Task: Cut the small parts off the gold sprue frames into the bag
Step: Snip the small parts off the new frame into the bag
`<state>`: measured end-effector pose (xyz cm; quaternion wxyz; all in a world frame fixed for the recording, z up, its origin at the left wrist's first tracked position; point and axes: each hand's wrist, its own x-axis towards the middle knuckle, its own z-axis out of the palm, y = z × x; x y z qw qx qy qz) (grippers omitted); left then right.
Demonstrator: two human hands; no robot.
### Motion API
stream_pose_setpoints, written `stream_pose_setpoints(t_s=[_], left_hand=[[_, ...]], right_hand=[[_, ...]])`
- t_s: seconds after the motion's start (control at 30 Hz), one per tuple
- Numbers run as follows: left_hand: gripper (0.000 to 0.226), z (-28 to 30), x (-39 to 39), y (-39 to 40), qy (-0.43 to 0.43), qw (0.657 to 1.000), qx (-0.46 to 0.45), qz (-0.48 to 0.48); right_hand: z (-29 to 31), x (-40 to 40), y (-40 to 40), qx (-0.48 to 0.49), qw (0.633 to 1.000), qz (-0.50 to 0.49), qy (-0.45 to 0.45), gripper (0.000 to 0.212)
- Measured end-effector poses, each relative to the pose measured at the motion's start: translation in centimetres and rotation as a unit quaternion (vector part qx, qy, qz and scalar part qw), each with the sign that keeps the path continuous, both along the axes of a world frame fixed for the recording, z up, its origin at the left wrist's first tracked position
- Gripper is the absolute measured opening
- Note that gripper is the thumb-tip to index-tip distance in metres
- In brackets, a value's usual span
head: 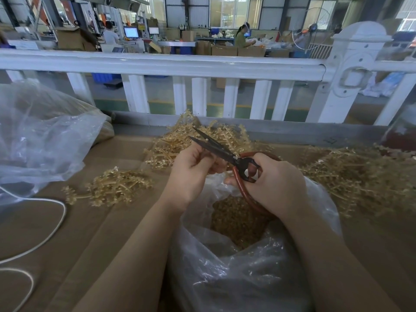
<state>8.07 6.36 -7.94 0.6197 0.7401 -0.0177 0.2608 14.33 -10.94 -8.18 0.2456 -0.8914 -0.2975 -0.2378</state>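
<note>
From the head camera, the right hand (276,183) grips the red loop handles of black scissors (225,154), blades slightly parted and pointing up-left. The left hand (191,172) has its fingers curled beside the blades; what they pinch is too small to tell. Below both hands a clear plastic bag (236,266) holds cut gold parts (236,221). Gold sprue frames (117,188) lie piled on the cardboard-covered desk (78,233).

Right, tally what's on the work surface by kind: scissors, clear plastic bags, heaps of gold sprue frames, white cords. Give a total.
Scissors: 1, gripped by the right hand
Clear plastic bags: 2, one under the hands, one at left
Heaps of gold sprue frames: 3, left, middle, right
White cord: 1
Total: 7
</note>
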Motion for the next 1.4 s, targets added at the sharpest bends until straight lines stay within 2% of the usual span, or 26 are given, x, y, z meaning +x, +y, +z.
stream_pose_setpoints(t_s=[0.5, 0.67, 0.9, 0.97, 1.07, 1.17, 1.27, 1.4], left_hand=[[0.017, -0.5, 0.3, 0.4, 0.015, 0.999, 0.04, 0.007], [0.018, -0.6, 0.3, 0.2, 0.002, 1.0, 0.027, -0.005], [0.022, -0.6, 0.1, -0.2, -0.024, 1.0, -0.01, -0.017], [0.022, -0.4, 0.1, -0.3, -0.035, 0.998, -0.041, -0.02], [0.02, -0.2, 0.1, 0.1, -0.043, 0.989, -0.141, -0.01], [0.017, -0.1, 0.0, 0.9, -0.052, 0.976, -0.21, -0.006], [0.017, 0.1, 0.0, 1.2, -0.06, 0.971, -0.233, -0.001], [0.03, 0.3, 0.2, 1.2, -0.061, 0.969, -0.238, 0.029]], right_hand=[[-0.2, 0.1, 0.1, 0.034, 0.999, 0.025, 0.024, 0.079], [-0.3, 0.0, 0.2, 0.069, 0.997, 0.042, 0.02, 0.079], [-0.4, -0.1, 0.1, 0.07, 0.996, 0.052, 0.007, 0.078], [-0.3, -0.1, 0.0, 0.06, 0.997, 0.054, 0.013, 0.077], [-0.2, -0.3, -0.2, 0.062, 0.996, 0.066, 0.018, 0.077], [-0.2, -0.4, -0.2, 0.11, 0.99, 0.081, 0.034, 0.074], [-0.4, -0.4, -0.3, 0.171, 0.981, 0.079, 0.045, 0.073], [-0.4, -0.2, -0.3, 0.227, 0.97, 0.054, 0.072, 0.067]])
